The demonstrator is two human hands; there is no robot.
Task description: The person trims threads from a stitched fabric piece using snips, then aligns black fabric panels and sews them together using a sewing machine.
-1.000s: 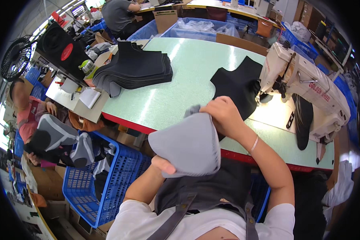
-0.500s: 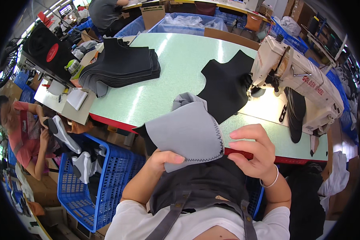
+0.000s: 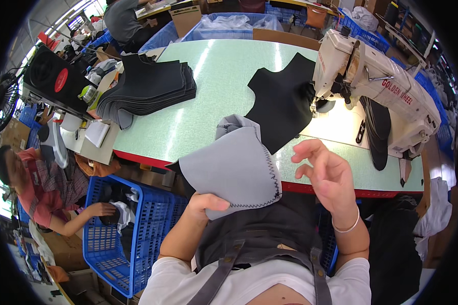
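- Left grip (image 3: 204, 205) is clamped on the grey piece (image 3: 224, 168), thumb across its lower corner; the other fingers are hidden behind it.
- Right grip (image 3: 331, 180) is apart, thumb and fingers spread with nothing between them, on the near side of the sewing machine (image 3: 387, 86) and a little to its left, beside the piece but not touching it.
- The grey piece is held up to the left of the sewing machine and on its near side, with dark zigzag stitching (image 3: 276, 178) along its right and lower edges (its top end curls over, and a black part peeks out at the left).
- A black panel (image 3: 282, 101) lies on the pale green surface (image 3: 219, 76) just left of the sewing machine; whether it reaches under the needle is too small to tell.
- A stack of dark panels (image 3: 158, 84) sits well to the left of the sewing machine; narrow dark pieces (image 3: 376, 132) lie under its arm.
- Step in hand, as a judgement: handling the stitched piece clear of the needle, perhaps turning it or checking its seam.
- Next move, likewise judged: it calls for the right fingers to close on the free stitched edge, the left thumb staying firm so the soft piece does not fold over.
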